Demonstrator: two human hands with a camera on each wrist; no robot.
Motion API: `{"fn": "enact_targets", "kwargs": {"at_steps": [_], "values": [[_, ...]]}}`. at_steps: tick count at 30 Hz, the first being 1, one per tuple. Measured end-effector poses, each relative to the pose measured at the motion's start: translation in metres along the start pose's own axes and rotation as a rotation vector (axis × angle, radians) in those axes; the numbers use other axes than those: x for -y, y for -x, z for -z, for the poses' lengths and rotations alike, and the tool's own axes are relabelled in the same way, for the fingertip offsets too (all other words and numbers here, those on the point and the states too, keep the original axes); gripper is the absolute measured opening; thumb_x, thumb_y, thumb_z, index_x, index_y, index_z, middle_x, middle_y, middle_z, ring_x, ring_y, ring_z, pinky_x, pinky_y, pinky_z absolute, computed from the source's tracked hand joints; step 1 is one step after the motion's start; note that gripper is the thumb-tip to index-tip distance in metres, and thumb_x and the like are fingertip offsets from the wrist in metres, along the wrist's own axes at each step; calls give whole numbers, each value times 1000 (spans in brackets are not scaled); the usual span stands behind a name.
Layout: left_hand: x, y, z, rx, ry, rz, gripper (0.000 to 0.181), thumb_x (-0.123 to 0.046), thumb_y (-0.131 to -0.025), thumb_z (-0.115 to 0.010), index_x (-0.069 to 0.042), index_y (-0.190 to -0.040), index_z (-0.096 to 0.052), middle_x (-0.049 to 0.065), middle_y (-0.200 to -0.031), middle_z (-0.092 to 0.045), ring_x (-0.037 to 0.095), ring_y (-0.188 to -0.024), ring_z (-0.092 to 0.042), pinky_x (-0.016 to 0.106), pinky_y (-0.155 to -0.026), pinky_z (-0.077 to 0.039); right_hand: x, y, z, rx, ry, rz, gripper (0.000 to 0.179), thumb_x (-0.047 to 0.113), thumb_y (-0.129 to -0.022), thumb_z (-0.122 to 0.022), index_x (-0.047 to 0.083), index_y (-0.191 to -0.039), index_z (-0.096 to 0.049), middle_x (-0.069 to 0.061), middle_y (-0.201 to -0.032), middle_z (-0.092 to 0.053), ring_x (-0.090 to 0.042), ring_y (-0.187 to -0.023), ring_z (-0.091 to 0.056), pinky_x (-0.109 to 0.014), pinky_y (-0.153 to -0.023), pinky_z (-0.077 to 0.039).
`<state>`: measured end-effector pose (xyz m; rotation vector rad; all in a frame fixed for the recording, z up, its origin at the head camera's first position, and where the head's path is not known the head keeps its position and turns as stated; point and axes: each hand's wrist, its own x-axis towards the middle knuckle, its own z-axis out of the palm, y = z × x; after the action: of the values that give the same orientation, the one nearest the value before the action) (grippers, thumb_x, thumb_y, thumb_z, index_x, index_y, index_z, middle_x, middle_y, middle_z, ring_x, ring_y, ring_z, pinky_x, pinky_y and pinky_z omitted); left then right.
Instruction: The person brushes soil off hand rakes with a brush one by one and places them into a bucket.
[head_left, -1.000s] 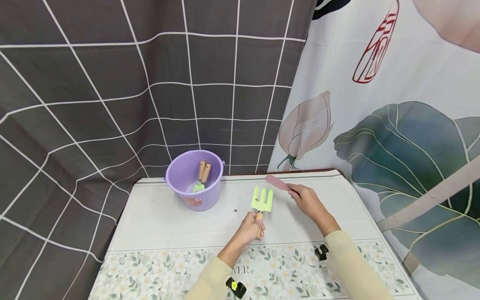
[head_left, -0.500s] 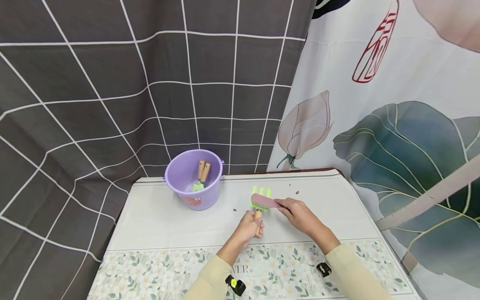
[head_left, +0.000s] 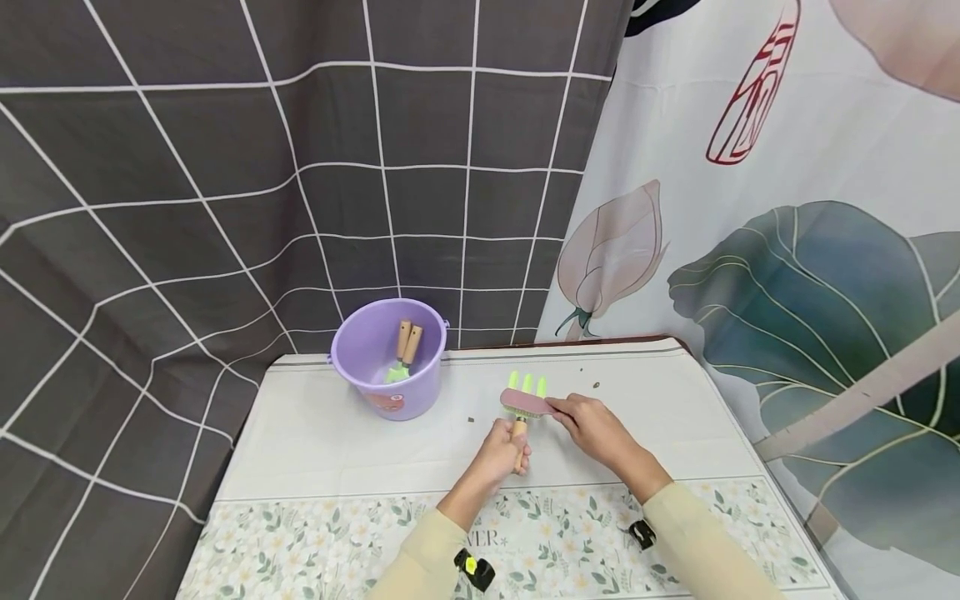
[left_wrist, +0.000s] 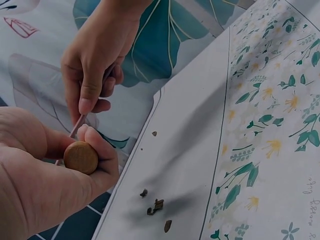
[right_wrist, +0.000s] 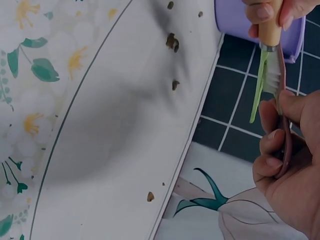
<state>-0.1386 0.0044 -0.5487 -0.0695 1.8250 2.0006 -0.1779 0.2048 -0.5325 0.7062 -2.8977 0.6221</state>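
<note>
My left hand (head_left: 501,454) grips the wooden handle of a light green hand fork (head_left: 527,383), its tines pointing away from me. In the left wrist view, the round end of that handle (left_wrist: 81,158) pokes out of the curled fingers. A pink brush (head_left: 525,403) lies across the base of the tines in the head view, held at its handle by my right hand (head_left: 596,429). Seen from the right wrist, the brush's pale bristles (right_wrist: 272,72) face the fork's green head (right_wrist: 258,92) and meet it. Both tools are held above the table.
Left of the hands, a purple bucket (head_left: 420,402) stands at the table's back edge with two wooden-handled green tools (head_left: 412,343) inside. Brown crumbs (left_wrist: 158,204) are scattered over the white tabletop (head_left: 337,458). A dark grid curtain (head_left: 427,208) hangs behind.
The brush has moved left and toward me, from beyond the fork's right side onto its head, shifting slightly there since. The left hand and fork stay nearly still.
</note>
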Motion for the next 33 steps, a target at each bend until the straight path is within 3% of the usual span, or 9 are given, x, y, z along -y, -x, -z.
{"fn": "enact_targets", "kwargs": {"at_steps": [17,25,30,33], "values": [[-1,1,-2,-20,-30,-19,14,-5,-108,-41,2,-121,-42,6,-87,-54,13,-67,-53,19,-56,-50,0,-15,4,-73,90,-49,27,14,-100,-69,9,-125,-74,-2,-81,-66,-9,-63,-51,-31,-58,-48],[0,4,-4,-1,-15,2,18,-6,-108,-42,3,-124,-41,6,-87,-54,14,-68,-51,21,-55,-48,-8,-24,5,-90,58,-117,28,15,-102,-65,4,-128,-71,-11,-94,-73,-24,-82,-69,-43,-70,-59],[1,4,-4,7,6,-3,19,-5,-108,-41,3,-125,-39,6,-87,-53,14,-67,-50,20,-55,-48,-11,-25,9,-88,-25,-158,31,15,-104,-63,2,-131,-69,-16,-112,-75,-28,-99,-72,-46,-81,-61],[1,4,-4,9,20,1,19,-4,-108,-41,3,-125,-39,6,-86,-53,14,-67,-50,20,-54,-47,-11,-23,12,-83,-55,-170,31,15,-104,-62,2,-132,-68,-16,-115,-75,-27,-99,-71,-45,-81,-60]]}}
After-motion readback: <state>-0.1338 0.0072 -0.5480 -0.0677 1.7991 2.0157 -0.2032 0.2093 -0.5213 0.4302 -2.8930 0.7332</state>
